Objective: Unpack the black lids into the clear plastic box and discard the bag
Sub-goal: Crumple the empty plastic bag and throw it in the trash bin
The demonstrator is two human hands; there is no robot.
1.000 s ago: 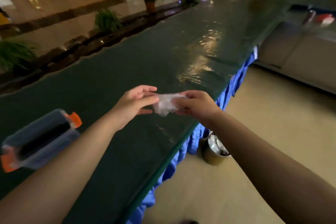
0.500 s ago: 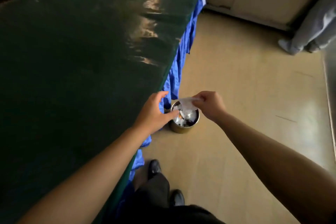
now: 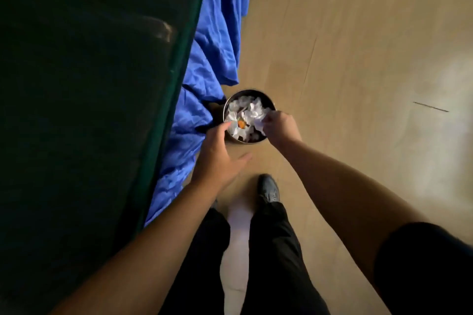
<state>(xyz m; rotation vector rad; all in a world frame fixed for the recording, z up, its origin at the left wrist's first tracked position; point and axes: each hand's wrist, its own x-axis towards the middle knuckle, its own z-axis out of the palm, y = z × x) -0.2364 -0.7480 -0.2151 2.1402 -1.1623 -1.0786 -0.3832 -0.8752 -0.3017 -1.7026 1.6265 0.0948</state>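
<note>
My right hand pinches the crumpled bag over the bin rim, ready to drop. Left hand hangs open, empty, beside the bin.

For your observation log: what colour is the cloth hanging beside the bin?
Bright blue cloth, head view.

No text, label, brand, number or sign can be read anywhere in the head view; the surfaces in sight are plain, and the crumpled scraps in the round bin show no legible print.
</note>
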